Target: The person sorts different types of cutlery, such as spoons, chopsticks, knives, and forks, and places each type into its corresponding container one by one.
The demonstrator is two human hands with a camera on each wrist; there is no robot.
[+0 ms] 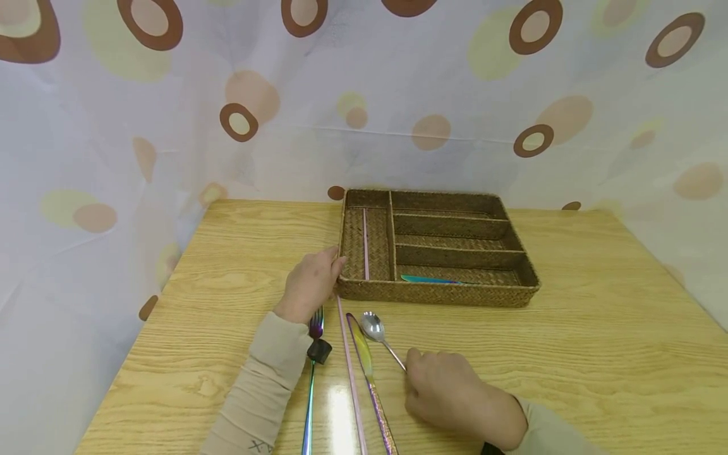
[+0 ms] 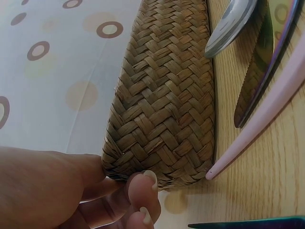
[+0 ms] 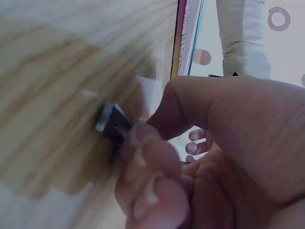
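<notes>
Near the woven tray [image 1: 438,294] on the tabletop [image 1: 603,272], the right hand [image 1: 455,392] pinches the silver spoon [image 1: 374,328] by its handle, best kept clear of the adjacent yellow knife [image 1: 363,349], while the left hand [image 1: 309,284] grips, and should steady, the tray's corner.

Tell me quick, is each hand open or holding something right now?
Left hand: closed, gripping the woven tray at one corner.
Right hand: closed, holding the silver spoon.

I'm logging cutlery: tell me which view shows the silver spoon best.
Head view: the silver spoon shows its whole bowl and some handle up to the right hand. The left wrist view shows only part of the bowl; the right wrist view, a blurred handle end.
</notes>
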